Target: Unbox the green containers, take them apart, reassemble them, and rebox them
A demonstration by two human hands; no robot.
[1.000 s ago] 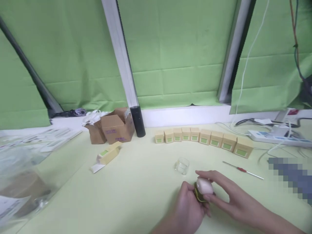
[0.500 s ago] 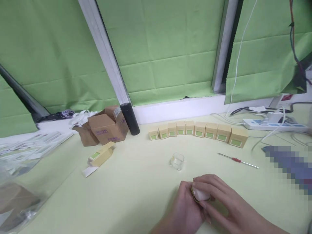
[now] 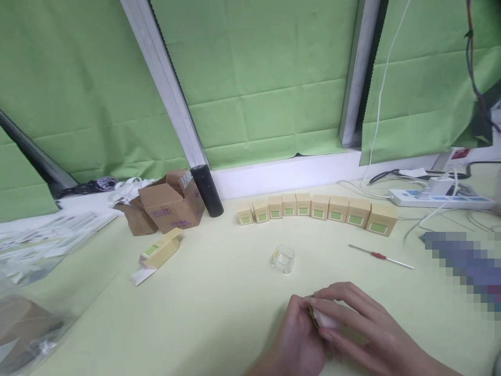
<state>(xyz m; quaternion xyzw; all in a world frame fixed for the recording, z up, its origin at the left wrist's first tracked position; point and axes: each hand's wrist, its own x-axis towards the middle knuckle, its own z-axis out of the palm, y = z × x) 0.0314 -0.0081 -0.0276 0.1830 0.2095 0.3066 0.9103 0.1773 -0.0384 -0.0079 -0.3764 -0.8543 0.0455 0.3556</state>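
Near the front of the table, my left hand point(image 3: 299, 334) and my right hand point(image 3: 364, 324) come together around a small white rounded object with a dark yellowish rim point(image 3: 325, 319). Both hands are closed on it, and the fingers cover most of it, so its kind cannot be made out. Beyond the hands sits a small clear square container point(image 3: 283, 259) on the pale table. To its right lies a thin metal tool with a red middle point(image 3: 379, 256).
A curved row of several small tan boxes point(image 3: 303, 204) stands toward the back. An opened tan box point(image 3: 160, 249), a brown carton point(image 3: 172, 203) and a black cylinder point(image 3: 207, 191) are at left. A power strip point(image 3: 442, 199) with cables lies at right.
My fingers have shifted a little around the white object, which now shows less of its face and more of its edge. The things on the table have stayed put.
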